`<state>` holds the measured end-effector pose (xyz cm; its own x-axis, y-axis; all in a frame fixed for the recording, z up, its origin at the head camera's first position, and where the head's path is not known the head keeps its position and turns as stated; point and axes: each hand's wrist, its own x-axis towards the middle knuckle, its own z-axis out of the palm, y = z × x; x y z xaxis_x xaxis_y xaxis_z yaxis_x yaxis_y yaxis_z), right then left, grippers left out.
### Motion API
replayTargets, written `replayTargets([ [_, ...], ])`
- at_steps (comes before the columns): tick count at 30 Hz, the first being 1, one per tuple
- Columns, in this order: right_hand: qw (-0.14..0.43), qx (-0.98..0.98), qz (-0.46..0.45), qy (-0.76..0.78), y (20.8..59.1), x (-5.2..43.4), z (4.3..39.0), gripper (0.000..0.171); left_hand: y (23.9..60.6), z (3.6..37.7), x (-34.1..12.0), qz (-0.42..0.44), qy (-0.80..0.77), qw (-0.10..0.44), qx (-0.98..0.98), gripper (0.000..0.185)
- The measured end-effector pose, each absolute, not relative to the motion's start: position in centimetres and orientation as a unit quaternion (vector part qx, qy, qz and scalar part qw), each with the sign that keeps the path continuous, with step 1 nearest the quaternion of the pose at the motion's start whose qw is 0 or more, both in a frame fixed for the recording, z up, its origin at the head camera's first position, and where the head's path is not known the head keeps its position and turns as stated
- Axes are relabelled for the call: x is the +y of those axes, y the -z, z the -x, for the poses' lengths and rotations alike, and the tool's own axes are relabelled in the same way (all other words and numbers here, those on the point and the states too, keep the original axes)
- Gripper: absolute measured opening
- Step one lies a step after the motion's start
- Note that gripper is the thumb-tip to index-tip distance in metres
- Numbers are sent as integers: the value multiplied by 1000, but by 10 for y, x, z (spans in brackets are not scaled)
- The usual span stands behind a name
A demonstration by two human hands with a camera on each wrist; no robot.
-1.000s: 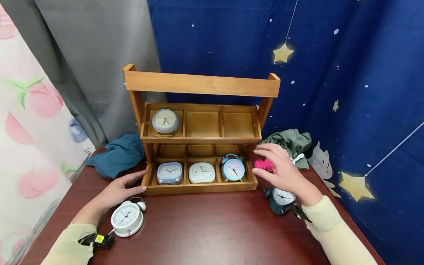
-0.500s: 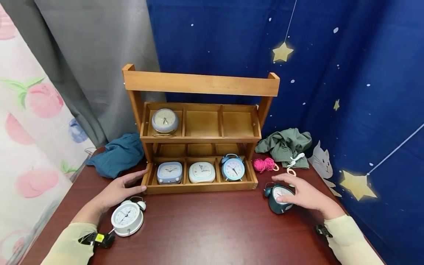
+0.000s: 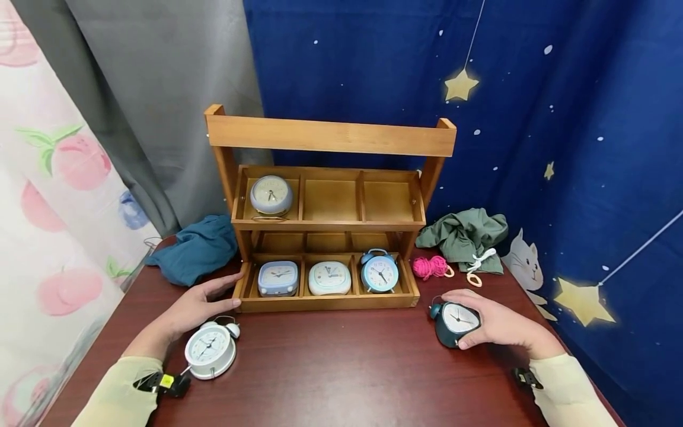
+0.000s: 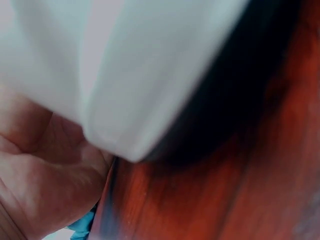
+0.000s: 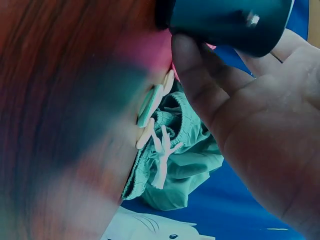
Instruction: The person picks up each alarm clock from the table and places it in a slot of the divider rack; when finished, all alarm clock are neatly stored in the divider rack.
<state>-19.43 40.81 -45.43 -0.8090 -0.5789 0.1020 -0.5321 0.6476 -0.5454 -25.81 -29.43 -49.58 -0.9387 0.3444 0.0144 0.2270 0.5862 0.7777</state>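
Observation:
My right hand [image 3: 493,320] holds a dark green alarm clock [image 3: 446,327] on the table's right side, thumb at its lower edge and fingers behind it. The right wrist view shows the clock's green body [image 5: 230,25] between the fingers and thumb. My left hand [image 3: 197,307] touches the left side of a two-tier wooden rack [image 3: 331,303], its fingers fairly straight. Just below that hand stands a white twin-bell alarm clock [image 3: 210,350]; its pale casing [image 4: 135,65] fills much of the left wrist view.
The lower tier bears a blue clock [image 3: 278,279], a white clock [image 3: 329,278] and a light-blue twin-bell clock [image 3: 379,274]. A round grey clock [image 3: 271,195] occupies the upper left compartment. Teal cloth [image 3: 197,252], pink yarn [image 3: 428,267] and green cloth [image 3: 464,234] lie beside the rack.
My right hand has moved down from beside the pink yarn to the dark green alarm clock and now grips it. The left hand stays at the rack.

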Motion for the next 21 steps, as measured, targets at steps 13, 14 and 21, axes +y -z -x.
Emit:
replayTargets([
  [13,11,906,317,281,460,397,190,84,492,257,-292,-166,-437,70,881,75],
  [14,4,905,320,279,459,394,189,83,492,257,-292,-166,-437,70,881,74],
  [21,-55,900,332,276,424,365,189,85,491,256,-293,-166,-433,68,884,74],
])
